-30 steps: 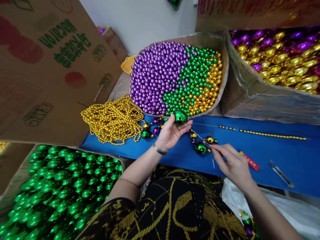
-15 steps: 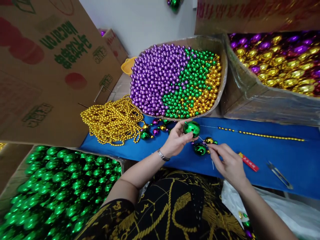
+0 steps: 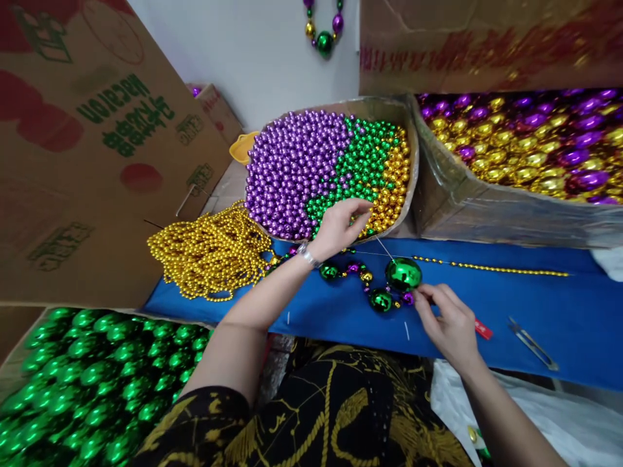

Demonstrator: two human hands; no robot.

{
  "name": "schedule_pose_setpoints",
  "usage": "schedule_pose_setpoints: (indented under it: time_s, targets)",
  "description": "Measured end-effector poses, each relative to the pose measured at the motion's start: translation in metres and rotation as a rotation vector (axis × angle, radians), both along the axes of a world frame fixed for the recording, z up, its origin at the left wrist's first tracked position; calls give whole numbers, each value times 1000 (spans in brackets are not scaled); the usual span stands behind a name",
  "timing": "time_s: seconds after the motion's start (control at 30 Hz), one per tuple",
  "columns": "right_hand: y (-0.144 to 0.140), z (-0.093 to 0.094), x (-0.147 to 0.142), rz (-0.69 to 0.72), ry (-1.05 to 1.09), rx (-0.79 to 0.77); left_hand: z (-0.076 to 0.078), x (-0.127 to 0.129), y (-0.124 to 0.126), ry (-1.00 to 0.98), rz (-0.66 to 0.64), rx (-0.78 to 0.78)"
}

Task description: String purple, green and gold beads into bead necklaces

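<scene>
Over the front rim of a box of small beads, my left hand is raised with thumb and fingers pinched on a thin string. That string runs down into a large shiny green bead. My right hand pinches at the bead's lower right; what lies between its fingertips is too small to make out. Beneath and beside the bead, a strand of green, purple and gold beads rests on the blue cloth. Farther right, small gold beads lie in a line on a thread.
Thread snips and a red packet lie at the right. A heap of gold bead chains is at the left. Boxes hold large green beads and gold and purple beads. A bead necklace hangs on the wall.
My left hand has let go of the large green bead and moved up, drawing the string taut. The bead now sits by my right hand's fingertips. The view has shifted slightly.
</scene>
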State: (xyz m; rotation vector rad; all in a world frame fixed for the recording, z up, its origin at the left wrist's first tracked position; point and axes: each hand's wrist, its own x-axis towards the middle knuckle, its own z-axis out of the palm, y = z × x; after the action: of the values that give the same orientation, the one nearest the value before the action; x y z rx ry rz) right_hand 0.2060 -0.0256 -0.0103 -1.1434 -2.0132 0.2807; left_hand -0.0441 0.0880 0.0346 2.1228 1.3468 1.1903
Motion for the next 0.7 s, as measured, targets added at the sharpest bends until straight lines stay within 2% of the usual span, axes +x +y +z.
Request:
schedule_pose_setpoints:
  time_s: [0.1,0.17,0.23,0.33,0.43,0.53,0.63,0.7]
  targets:
    - [0,0,3,-24,13,8,3,18,47,525,15,91]
    - [0,0,4,-43,18,11,1,34,67,764,-5,120]
    - [0,-1,7,-63,19,11,-2,46,78,885,-42,146]
    - [1,-4,15,-92,25,5,-6,52,84,887,-57,141]
    - [3,-5,24,-129,28,-1,-5,49,81,643,-23,46]
    - [6,-4,30,-152,24,5,3,43,65,59,-69,-185]
    - [9,0,32,-152,23,29,12,42,38,-583,-219,-554]
    - [11,2,31,-145,17,47,16,43,18,-860,-294,-762]
